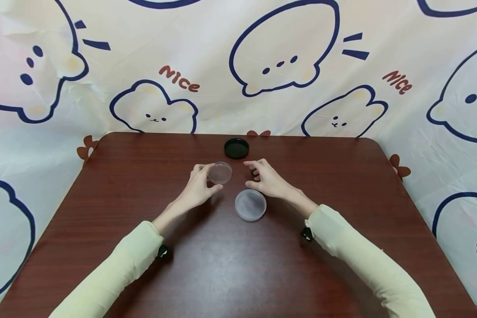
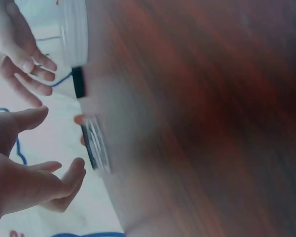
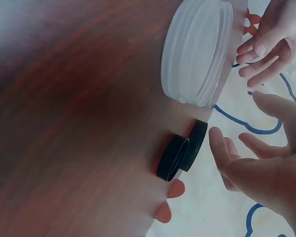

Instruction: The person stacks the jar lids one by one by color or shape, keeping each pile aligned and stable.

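My left hand (image 1: 198,187) hovers at the left side of a small clear round dish (image 1: 220,173), thumb and fingers spread. In the left wrist view a gap shows between the left hand (image 2: 34,182) and the clear dish (image 2: 97,143). My right hand (image 1: 268,179) is held above the table, its fingers loosely bent with nothing between them. Partly hidden under those fingers is a small black round piece (image 3: 172,158), seen better in the right wrist view. Just below the right hand lies a larger frosted round dish (image 1: 250,206).
A black round shallow dish or lid (image 1: 236,149) lies near the far edge of the brown wooden table (image 1: 230,265). Behind the table hangs a pale cloth (image 1: 214,39) with cartoon outlines. Dark devices sit at both wrists.
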`<state>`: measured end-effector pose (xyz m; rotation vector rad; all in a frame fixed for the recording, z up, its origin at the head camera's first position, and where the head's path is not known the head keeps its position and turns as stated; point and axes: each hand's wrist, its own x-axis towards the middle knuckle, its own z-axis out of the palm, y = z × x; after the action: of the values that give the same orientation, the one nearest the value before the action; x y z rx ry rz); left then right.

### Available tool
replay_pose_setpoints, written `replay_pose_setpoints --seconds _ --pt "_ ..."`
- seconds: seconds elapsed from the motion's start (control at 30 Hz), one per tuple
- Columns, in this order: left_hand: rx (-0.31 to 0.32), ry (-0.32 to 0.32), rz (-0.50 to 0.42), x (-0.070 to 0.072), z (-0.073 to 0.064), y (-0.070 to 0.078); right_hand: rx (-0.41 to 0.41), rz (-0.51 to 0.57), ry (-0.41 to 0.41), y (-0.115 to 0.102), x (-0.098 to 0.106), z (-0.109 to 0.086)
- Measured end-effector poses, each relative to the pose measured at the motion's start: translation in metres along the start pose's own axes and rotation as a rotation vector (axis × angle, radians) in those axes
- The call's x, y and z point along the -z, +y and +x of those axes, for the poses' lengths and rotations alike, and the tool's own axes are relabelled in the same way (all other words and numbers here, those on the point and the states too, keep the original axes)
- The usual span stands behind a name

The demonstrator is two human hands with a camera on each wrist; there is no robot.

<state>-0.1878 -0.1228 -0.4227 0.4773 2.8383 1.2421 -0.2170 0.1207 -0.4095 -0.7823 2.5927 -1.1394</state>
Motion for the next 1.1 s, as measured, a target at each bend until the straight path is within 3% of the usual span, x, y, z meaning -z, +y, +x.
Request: replay_pose_setpoints --seconds 0.4,0.63,0.87,1.1 --pt "0.151 -0.044 0.021 0.003 0.015 -0.025 -0.053 -0.005 -0.095 -0.009 -0.022 0.041" --pt "0.154 -0.061 0.008 0.007 0.024 -0.032 -0.103 -0.101 -0.181 -0.010 -0.024 0.058" --pt "0.113 -0.080 0.024 0.006 0.031 -0.032 -0.123 -0.200 -0.218 -0.009 -0.023 0.071" --pt "0.094 -0.087 0.057 0.006 0.036 -0.034 -0.162 -0.225 -0.222 -0.015 -0.027 0.078"
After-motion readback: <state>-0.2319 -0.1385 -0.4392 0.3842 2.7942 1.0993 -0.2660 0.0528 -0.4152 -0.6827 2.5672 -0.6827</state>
